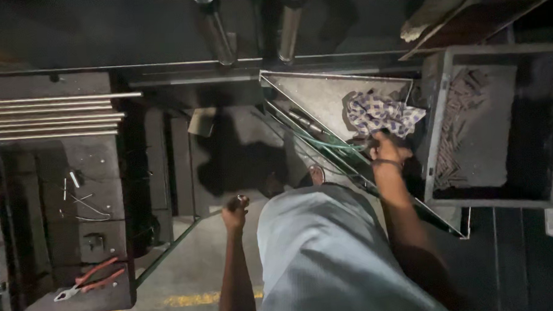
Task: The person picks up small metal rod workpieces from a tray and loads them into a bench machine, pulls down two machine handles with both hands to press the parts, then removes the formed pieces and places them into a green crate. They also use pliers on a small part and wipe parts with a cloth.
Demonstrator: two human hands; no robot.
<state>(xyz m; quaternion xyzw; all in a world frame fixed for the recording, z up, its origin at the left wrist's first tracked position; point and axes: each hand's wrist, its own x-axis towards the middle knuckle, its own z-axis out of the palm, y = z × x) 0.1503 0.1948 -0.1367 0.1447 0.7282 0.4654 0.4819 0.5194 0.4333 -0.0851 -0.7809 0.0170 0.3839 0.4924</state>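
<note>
Crumpling under right hand (388, 150): blue-patterned white rag (382, 114)

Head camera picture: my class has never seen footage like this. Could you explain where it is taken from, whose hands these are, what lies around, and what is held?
The one picture comes from a camera worn on a person's head, looking straight down over their pale shirt in a dim workshop. No machine is doing the work, only two bare hands. The right hand reaches onto a slanted metal tray and closes its grip at the edge of a patterned cloth; green wires lie beside it. The left hand is curled in a fist over the floor; whether it holds something small cannot be told. To the right stands a grey bin with small metal pieces. On the left are metal rods and red-handled pliers on a dark bench.
</note>
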